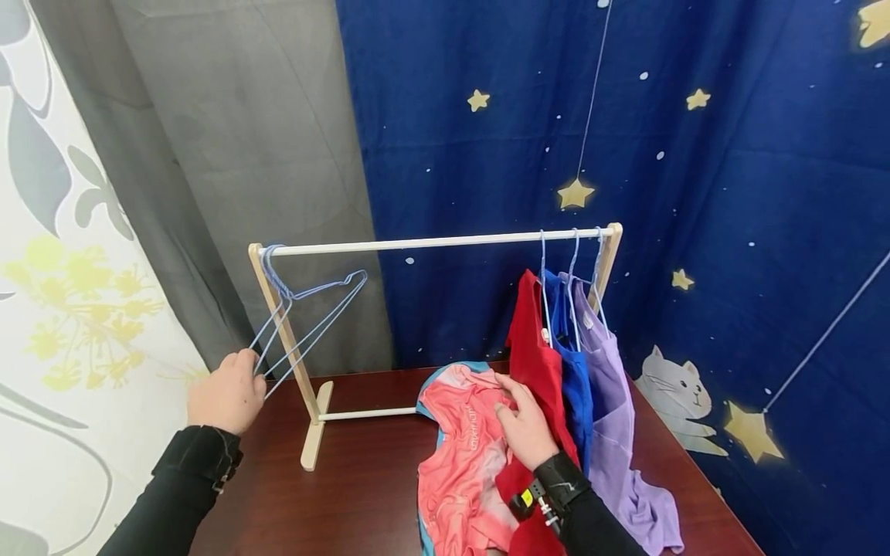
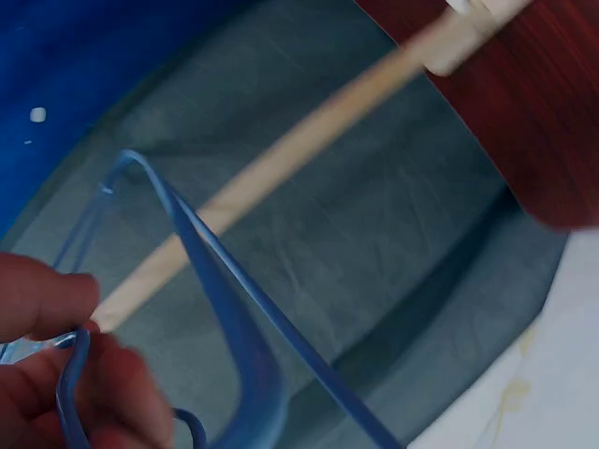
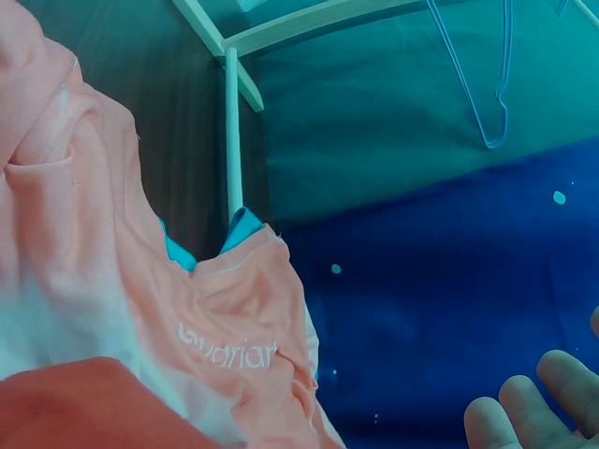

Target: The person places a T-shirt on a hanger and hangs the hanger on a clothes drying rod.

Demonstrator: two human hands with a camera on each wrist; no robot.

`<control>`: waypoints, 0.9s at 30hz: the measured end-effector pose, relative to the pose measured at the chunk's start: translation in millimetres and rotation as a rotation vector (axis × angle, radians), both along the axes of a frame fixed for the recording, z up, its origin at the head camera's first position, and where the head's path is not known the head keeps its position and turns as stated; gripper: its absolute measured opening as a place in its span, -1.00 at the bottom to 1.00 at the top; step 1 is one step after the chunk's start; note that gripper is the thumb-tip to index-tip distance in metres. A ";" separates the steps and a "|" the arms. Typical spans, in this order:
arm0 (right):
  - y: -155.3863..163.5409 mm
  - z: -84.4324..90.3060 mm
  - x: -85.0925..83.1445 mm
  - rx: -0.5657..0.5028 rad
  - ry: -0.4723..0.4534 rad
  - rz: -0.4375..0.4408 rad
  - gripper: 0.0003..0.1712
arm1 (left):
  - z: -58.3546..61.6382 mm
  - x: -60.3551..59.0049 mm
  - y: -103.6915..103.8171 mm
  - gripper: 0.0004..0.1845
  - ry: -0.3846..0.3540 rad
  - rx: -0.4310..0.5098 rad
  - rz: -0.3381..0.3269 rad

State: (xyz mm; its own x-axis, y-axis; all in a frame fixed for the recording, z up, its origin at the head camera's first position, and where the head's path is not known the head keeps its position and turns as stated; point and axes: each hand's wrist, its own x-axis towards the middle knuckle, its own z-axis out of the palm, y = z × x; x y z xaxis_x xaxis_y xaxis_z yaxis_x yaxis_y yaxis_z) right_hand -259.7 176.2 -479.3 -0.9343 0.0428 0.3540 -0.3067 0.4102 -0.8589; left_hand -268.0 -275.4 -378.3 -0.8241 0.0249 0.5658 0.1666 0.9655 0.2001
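My left hand (image 1: 228, 392) pinches the end of blue wire hangers (image 1: 306, 293) whose hooks hang at the left end of the clothes rack's rail. In the left wrist view thumb and fingertips (image 2: 56, 304) close on the blue hanger (image 2: 234, 318). Over on the right, my right hand (image 1: 527, 423) reaches above a pink shirt (image 1: 462, 448) with blue edging and white lettering, close beside a hanging red garment (image 1: 538, 347). Its fingers (image 3: 519, 402) spread loosely with nothing between them in the right wrist view. The pink shirt (image 3: 234, 318) lies rumpled on the table.
The small rack has a white rail (image 1: 417, 243) and wooden legs. Blue (image 1: 573, 371) and purple (image 1: 608, 386) garments hang beside the red one at its right end. A dark red-brown table (image 1: 348, 502) stands beneath. Behind are grey and starry blue curtains (image 1: 487, 154).
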 end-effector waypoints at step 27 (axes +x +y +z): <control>-7.7 -2.1 -2.1 0.012 0.040 0.010 -0.51 | 10.8 4.9 34.0 -0.76 -0.337 0.377 -0.262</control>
